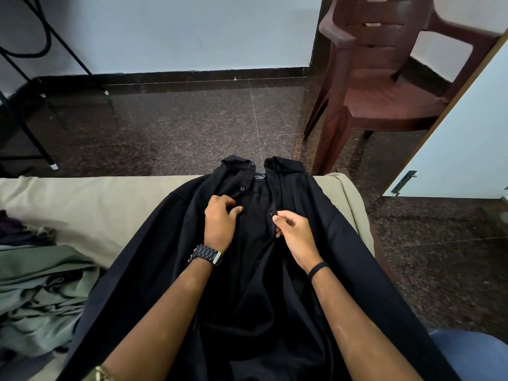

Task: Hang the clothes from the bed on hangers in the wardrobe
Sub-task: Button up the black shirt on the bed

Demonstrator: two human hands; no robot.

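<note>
A black button-up shirt (255, 270) lies spread on the beige bed (90, 204), collar toward the far edge and front open. My left hand (220, 218), with a black watch on the wrist, pinches the shirt's left front edge just below a button. My right hand (295, 229) pinches the right front edge near a buttonhole. A heap of grey-green and dark clothes (41, 292) lies on the bed to my left. No hanger or wardrobe shows.
A brown plastic chair (384, 86) stands on the dark speckled floor beyond the bed's right corner. A white door (461, 138) with a latch is at the right. A black metal rack (35, 86) stands at the left. Something blue (472, 356) sits at the bottom right.
</note>
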